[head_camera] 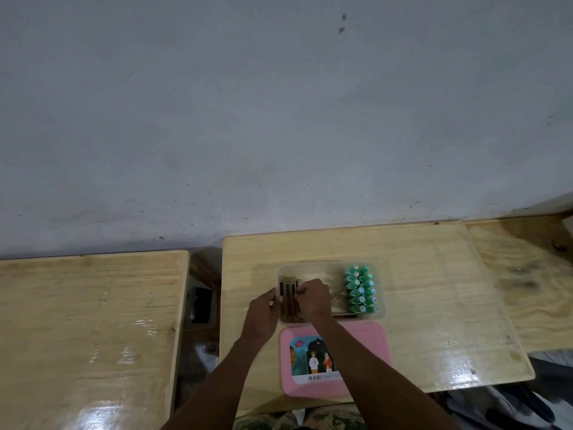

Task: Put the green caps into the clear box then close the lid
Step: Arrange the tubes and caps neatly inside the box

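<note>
A clear box (380,308) stands open on the middle wooden table (434,290). Several green caps (361,288) stand in two rows along its right side. At the box's left side lies a bundle of dark and tan stick-like items (288,297). My left hand (263,308) grips the bundle from the left, and my right hand (311,296) grips it from the right, fingers curled. The pink lid (366,346) with a picture label lies flat on the table just in front of the box, partly under my right forearm.
A second wooden table (86,330) stands to the left across a narrow gap with a dark object (201,304) in it. A third table surface (527,280) adjoins on the right. A grey wall (279,119) rises right behind the tables.
</note>
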